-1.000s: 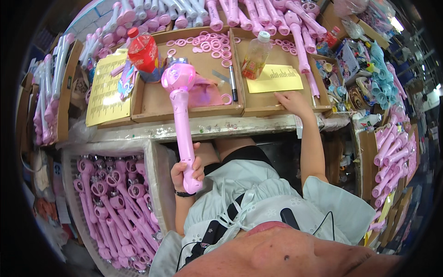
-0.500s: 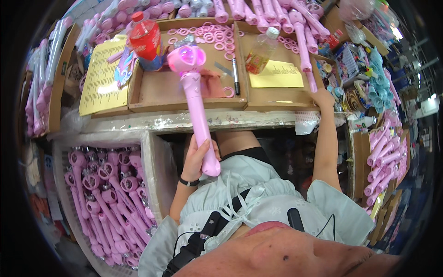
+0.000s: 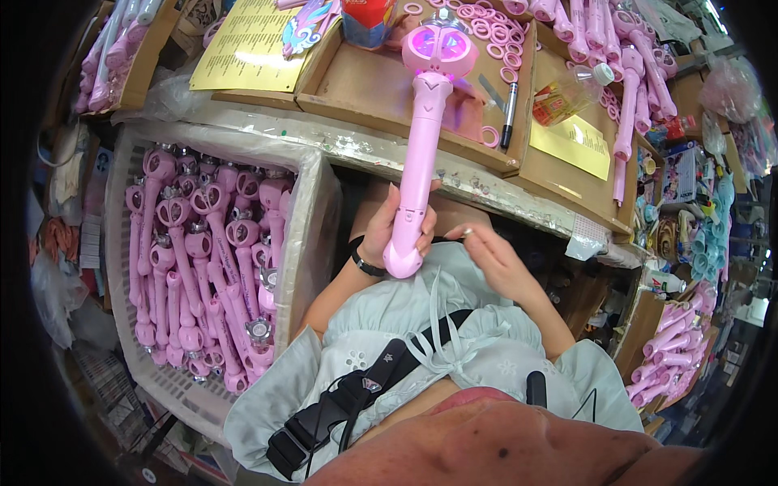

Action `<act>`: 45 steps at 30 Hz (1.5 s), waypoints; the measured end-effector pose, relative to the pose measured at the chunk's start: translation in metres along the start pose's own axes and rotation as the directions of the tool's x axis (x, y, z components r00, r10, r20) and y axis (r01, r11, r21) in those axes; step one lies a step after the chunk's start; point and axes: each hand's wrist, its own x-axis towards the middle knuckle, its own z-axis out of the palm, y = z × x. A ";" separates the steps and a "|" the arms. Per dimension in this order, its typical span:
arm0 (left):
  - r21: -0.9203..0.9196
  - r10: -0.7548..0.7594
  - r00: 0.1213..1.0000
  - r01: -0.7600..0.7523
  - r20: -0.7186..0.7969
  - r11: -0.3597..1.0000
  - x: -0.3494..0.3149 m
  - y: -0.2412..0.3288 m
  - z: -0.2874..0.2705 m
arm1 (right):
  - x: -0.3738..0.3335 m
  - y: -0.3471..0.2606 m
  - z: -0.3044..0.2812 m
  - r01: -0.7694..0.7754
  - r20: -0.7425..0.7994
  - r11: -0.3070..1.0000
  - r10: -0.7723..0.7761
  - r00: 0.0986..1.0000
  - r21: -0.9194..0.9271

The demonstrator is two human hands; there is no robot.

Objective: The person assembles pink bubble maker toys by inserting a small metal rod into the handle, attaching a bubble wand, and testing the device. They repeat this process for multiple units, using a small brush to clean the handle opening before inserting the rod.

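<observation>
Hands, wand and stock, with clock directions taken from the middle of the head view. The left hand (image 3: 378, 236) is wrapped around the lower handle of a pink toy wand (image 3: 423, 142), which rises from the centre toward twelve o'clock, its rounded butt over the lap and its windowed head above a cardboard tray (image 3: 348, 93) on the worktop (image 3: 365, 151). The right hand (image 3: 500, 261), at three o'clock, is near the wand but apart from it, fingers half bent; whether they pinch anything cannot be told, a pale speck at the tips being too small to identify.

State of the work: the held wand appears complete in its main parts, with head, silvery top and handle joined, and a violet glow in the head suggests that its light works. It is, however, in the hand and not among the pink wands (image 3: 194, 243) in the plastic-lined crate (image 3: 304, 243) at nine o'clock. That crate looks well filled with similar headed wands, in which no glow is evident. Pink tubular handles (image 3: 671, 348) in a box at four o'clock, and loose pink rings (image 3: 481, 29) at one o'clock, seem to be parts not yet used. Whether anything remains for the held wand itself cannot be judged from this view.
</observation>
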 end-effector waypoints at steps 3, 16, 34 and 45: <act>-0.266 0.004 0.989 0.036 0.146 0.963 -0.001 0.003 -0.005 | 0.010 0.000 0.016 -0.011 0.080 0.998 0.007 0.997 0.058; -0.530 0.070 0.951 0.106 0.300 0.841 0.000 -0.001 -0.013 | 0.006 -0.001 0.011 -0.195 0.225 0.917 0.120 0.967 0.349; 0.299 0.088 0.993 -0.062 -0.077 0.952 0.000 -0.010 -0.003 | 0.003 0.010 0.008 -0.099 -0.037 0.984 0.094 0.995 -0.147; 0.357 0.092 0.992 -0.053 -0.091 0.932 0.003 -0.008 -0.001 | 0.010 0.022 0.010 -0.028 -0.007 0.994 0.029 1.000 0.102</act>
